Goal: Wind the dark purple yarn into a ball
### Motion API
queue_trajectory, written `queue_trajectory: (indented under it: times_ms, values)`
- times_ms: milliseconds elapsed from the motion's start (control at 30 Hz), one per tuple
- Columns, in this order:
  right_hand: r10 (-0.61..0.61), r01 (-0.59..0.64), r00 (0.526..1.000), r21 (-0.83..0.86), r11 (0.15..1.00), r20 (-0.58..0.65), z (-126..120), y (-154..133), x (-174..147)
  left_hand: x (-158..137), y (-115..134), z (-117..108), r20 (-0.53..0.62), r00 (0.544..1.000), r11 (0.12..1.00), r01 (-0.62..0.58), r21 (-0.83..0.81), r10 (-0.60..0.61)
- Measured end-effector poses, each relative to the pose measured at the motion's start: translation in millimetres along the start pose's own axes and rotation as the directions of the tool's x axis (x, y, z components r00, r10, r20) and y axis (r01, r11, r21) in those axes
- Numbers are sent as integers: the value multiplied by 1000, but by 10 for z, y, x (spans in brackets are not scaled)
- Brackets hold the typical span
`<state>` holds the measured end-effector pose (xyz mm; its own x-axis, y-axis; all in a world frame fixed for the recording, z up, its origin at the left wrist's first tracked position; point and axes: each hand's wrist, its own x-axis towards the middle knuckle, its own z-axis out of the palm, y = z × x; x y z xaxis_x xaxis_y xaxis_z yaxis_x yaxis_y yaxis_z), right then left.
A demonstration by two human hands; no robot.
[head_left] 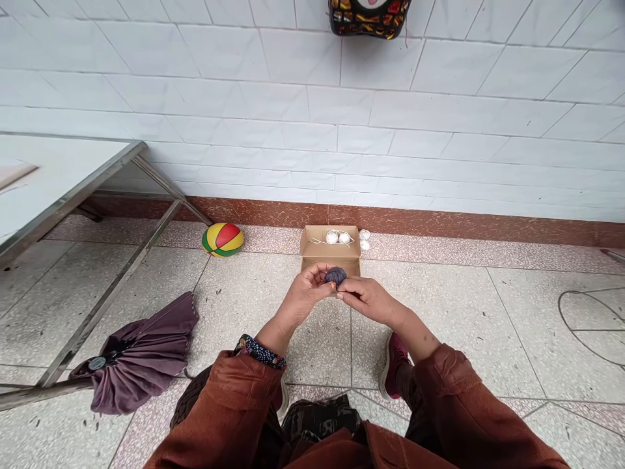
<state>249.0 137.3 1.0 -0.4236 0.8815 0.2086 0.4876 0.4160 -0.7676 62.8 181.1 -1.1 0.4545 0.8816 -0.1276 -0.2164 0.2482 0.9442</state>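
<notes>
Between my two hands, in front of me, is a small dark grey-blue ball of yarn (335, 276). My left hand (308, 293) is closed round its left side, with the thumb below and the fingers above. From the right, my right hand (367, 298) pinches at the ball's lower edge; a loose yarn end there is too small to make out. Just beyond the hands an open cardboard box (306, 249) lies on the floor, partly hidden by them. White yarn balls (338, 238) sit in its far part, and more white balls (364, 240) lie beside its right edge.
A striped ball (223, 240) lies by the wall. At left stand a metal-framed table (92, 176) and a folded purple umbrella (151, 355) on the floor. A wire loop (561, 312) is at far right, and a patterned bag (370, 23) hangs above.
</notes>
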Motion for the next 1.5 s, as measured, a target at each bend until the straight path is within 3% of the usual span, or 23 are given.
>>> queue_trajectory:
  times_ms: [133, 267, 367, 500, 633, 800, 1033, 1133, 1333, 1433, 1500]
  values:
    - [-4, 4, 1000, -12, 1000, 3, 14, -31, 2, -19, 2, -17, 29, 998, 997, -49, 53, 48]
    - [-64, 64, 998, 47, 997, 7, -17, -66, 7, -10, -28, -29, -28, 995, 981, -85, 175, 92]
    - [-90, 99, 992, 106, 989, -89, -75, -89, 32, -15, -46, -26, -48, 995, 957, -74, 280, 91]
    - [-40, 65, 967, 92, 994, -252, -94, -57, 93, -74, -24, -8, 65, 998, 948, -39, 316, 20]
    - [85, -40, 943, 144, 989, -322, -18, 20, 147, -124, 12, -4, 170, 985, 986, -46, 160, 18]
    - [207, -153, 946, 221, 963, -250, 101, 137, 163, -131, 22, -29, 223, 975, 999, -2, -53, 14]
    - [140, -133, 983, 64, 989, -120, 194, 195, 115, -94, 48, -61, 34, 996, 983, 83, -166, -79]
    - [77, -76, 994, 21, 997, -72, 163, 129, 86, -63, 31, -93, -40, 996, 993, 73, -91, -77]
    - [-82, 81, 996, 33, 996, 33, -3, -57, 24, 15, -81, -85, -74, 996, 972, -28, 232, 46]
    - [-91, 94, 995, 64, 993, -51, -76, -70, 12, 11, -107, -31, -61, 996, 944, -40, 328, 63]
    - [-41, 53, 985, 70, 996, -166, -102, -28, 14, -17, -98, 3, 42, 998, 940, -56, 337, 44]
